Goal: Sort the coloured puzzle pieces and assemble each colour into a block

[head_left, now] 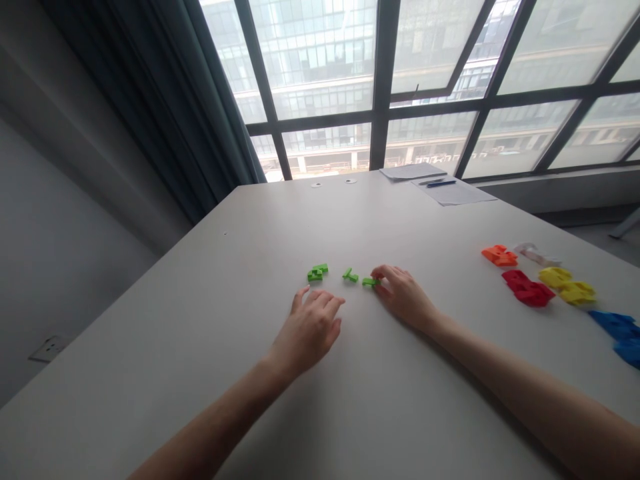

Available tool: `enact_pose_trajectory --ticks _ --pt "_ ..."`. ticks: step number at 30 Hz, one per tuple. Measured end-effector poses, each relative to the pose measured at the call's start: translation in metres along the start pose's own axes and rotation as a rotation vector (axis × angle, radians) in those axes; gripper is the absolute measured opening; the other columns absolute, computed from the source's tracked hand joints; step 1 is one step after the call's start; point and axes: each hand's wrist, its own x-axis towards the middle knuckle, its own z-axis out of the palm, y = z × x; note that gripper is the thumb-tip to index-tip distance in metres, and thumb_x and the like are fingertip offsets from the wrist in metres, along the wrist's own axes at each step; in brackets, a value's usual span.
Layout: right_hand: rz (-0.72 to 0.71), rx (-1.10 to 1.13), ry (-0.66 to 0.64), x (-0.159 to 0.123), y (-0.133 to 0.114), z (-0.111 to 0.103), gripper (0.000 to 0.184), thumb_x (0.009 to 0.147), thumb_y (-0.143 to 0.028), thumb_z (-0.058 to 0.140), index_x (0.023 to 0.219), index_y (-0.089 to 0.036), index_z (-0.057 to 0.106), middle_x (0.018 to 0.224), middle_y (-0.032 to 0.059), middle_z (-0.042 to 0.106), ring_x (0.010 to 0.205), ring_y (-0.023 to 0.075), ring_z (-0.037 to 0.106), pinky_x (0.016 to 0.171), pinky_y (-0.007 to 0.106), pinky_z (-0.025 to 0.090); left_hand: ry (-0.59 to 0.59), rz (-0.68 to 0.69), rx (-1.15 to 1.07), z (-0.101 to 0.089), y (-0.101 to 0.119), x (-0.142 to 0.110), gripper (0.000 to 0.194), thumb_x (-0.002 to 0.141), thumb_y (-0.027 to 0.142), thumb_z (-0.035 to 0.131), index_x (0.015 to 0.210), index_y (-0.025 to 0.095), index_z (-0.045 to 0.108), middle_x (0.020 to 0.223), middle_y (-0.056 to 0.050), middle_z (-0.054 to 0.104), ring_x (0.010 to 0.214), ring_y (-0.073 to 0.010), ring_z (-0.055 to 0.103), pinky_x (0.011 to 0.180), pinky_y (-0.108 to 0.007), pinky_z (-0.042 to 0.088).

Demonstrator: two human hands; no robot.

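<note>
Three small green plastic pieces lie in a row near the middle of the white table (200,320). My right hand (403,295) rests on the table with its fingertips pinched on the rightmost green piece (370,282). The middle green piece (350,275) lies loose just left of it. My left hand (310,327) hovers low with its fingers stretched out and slightly spread, holding nothing. Its fingertips are a short way in front of the leftmost green piece (317,272), not touching it.
At the right lie heaps of coloured pieces: orange (499,255), red (527,288), yellow (567,285), blue (620,328) and a pale one (535,253). Papers with a pen (440,183) sit at the far edge below the window. A dark curtain hangs at the left.
</note>
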Motion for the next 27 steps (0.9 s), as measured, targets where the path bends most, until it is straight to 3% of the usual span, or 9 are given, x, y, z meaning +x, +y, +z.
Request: enact_pose_trajectory --ticks 4,7,11,17,22,27 --pt "0.042 -0.027 0.026 -0.001 0.0 0.001 0.026 0.086 -0.018 0.052 0.112 -0.021 0.054 0.112 0.0108 0.063 0.105 0.0256 0.058 0.091 0.042 0.046 0.037 -0.029 -0.044 0.009 0.0 0.018 0.029 0.089 0.016 0.054 0.117 0.02 0.057 0.115 -0.009 0.063 0.113 -0.0257 0.056 0.106 -0.051 0.035" --pt "0.074 -0.088 0.018 -0.001 0.001 0.0 0.017 0.088 -0.023 0.052 0.104 -0.02 0.059 0.111 0.0117 0.063 0.106 0.0278 0.056 0.092 0.046 0.045 0.089 -0.036 -0.086 0.022 -0.001 0.022 0.029 0.089 0.014 0.052 0.118 0.02 0.056 0.118 -0.009 0.062 0.113 -0.0247 0.056 0.104 -0.047 0.039" --pt "0.007 -0.012 0.018 0.0 0.001 -0.003 0.011 0.091 -0.024 0.052 0.097 -0.023 0.061 0.109 0.0096 0.063 0.103 0.0249 0.058 0.09 0.043 0.046 0.166 -0.031 -0.153 0.033 -0.006 0.019 0.029 0.09 0.014 0.053 0.118 0.021 0.055 0.116 -0.008 0.062 0.111 -0.0238 0.056 0.1 -0.044 0.043" --pt "-0.114 0.132 -0.008 -0.005 -0.018 -0.007 0.01 0.092 -0.028 0.057 0.101 -0.026 0.062 0.105 0.0055 0.067 0.102 0.021 0.061 0.092 0.039 0.043 0.272 -0.058 -0.253 0.033 -0.011 0.014 0.028 0.089 0.033 0.063 0.113 0.02 0.054 0.109 -0.007 0.065 0.103 -0.0243 0.058 0.091 -0.041 0.045" --pt "-0.191 0.163 -0.057 -0.009 -0.033 -0.007 0.009 0.092 -0.03 0.059 0.098 -0.026 0.062 0.103 0.0047 0.07 0.102 0.0206 0.062 0.095 0.039 0.04 0.316 -0.006 -0.242 0.031 -0.009 0.014 0.013 0.089 0.032 0.064 0.098 0.022 0.062 0.099 -0.003 0.067 0.096 -0.0209 0.059 0.089 -0.037 0.043" --pt "-0.117 0.23 -0.071 -0.008 -0.032 -0.008 0.015 0.088 -0.032 0.063 0.101 -0.025 0.059 0.104 0.0045 0.069 0.103 0.0213 0.062 0.095 0.039 0.042 0.353 -0.008 -0.256 0.031 -0.008 0.014 0.009 0.087 0.029 0.065 0.092 0.022 0.063 0.094 -0.001 0.068 0.093 -0.0191 0.059 0.088 -0.034 0.042"
